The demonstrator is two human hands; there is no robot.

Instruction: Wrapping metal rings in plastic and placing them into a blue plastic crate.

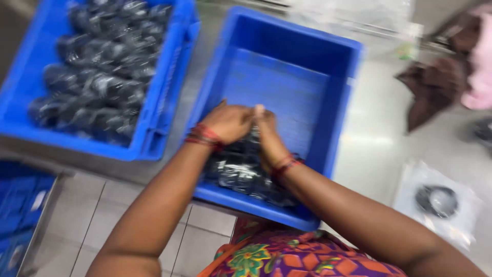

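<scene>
black bagged parts (241, 172) in the blue crate (328, 123); both hands, left (228, 123) and right (269, 136), closed on them.

Both hands, left hand (228, 123) and right hand (267, 136), press their fingers (259, 110) onto black bagged parts (241, 172) in the blue crate (307, 66)

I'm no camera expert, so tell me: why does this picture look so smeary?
Head view: motion blur smears everything, the left hand and right hand included; glare whitens the table; the bagged black parts show only shiny highlights, no detail.
</scene>
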